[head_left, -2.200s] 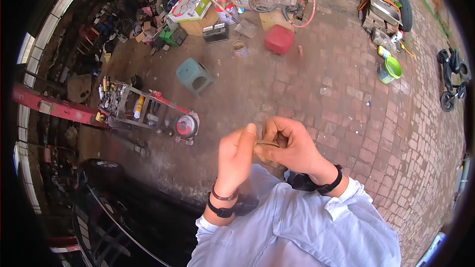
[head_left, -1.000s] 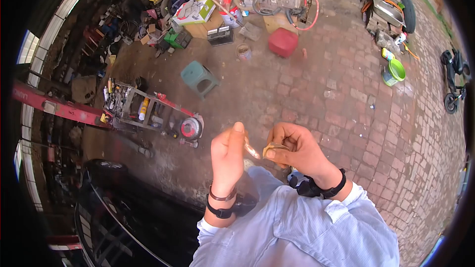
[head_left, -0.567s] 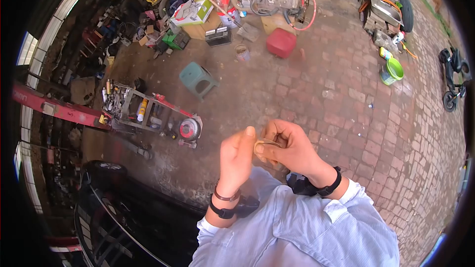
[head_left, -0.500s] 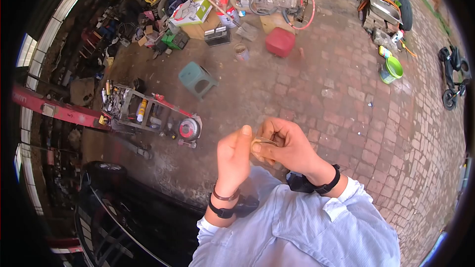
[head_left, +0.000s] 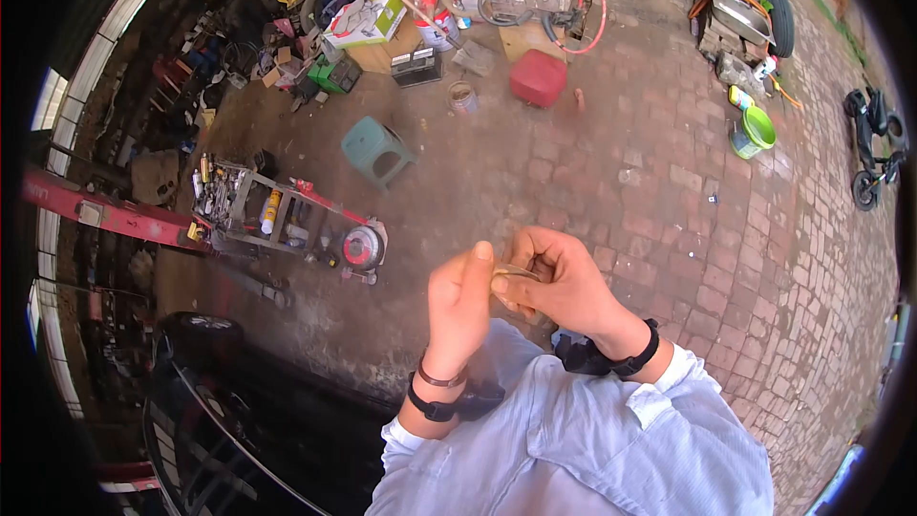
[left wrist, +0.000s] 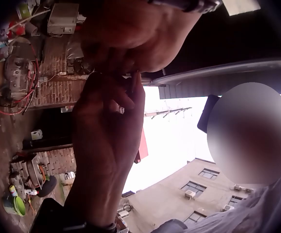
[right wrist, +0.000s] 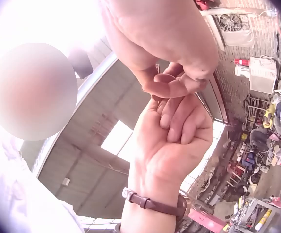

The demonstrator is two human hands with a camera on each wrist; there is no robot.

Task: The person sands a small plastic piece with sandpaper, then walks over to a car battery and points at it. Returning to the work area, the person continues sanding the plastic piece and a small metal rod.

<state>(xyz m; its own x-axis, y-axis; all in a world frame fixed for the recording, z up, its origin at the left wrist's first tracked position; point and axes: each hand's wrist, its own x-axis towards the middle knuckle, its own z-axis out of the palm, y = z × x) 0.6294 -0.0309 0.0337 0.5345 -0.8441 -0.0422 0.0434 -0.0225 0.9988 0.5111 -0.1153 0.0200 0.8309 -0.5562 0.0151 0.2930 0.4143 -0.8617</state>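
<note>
In the head view my left hand (head_left: 458,294) and right hand (head_left: 565,283) meet in front of the body. The right hand pinches a small folded tan sheet (head_left: 514,272), which looks like sandpaper, between thumb and curled fingers. My left thumb points up beside it; the slim shiny metal strip seen earlier in this hand is hidden now behind the fingers and the sheet. From the right wrist, the left hand (right wrist: 172,141) shows curled fingers, its fingertips right at those of the right hand (right wrist: 169,53). The left wrist view shows both hands in shadow.
A teal stool (head_left: 375,153), a red stool (head_left: 539,77) and a wheeled tool cart (head_left: 277,215) stand on the floor ahead. A black car (head_left: 248,420) is at the lower left. A green bucket (head_left: 755,134) stands on the bricks at right.
One second ago the hands were apart, showing the shiny metal strip in the left hand and the folded sheet in the right. They have since come together, covering the strip.
</note>
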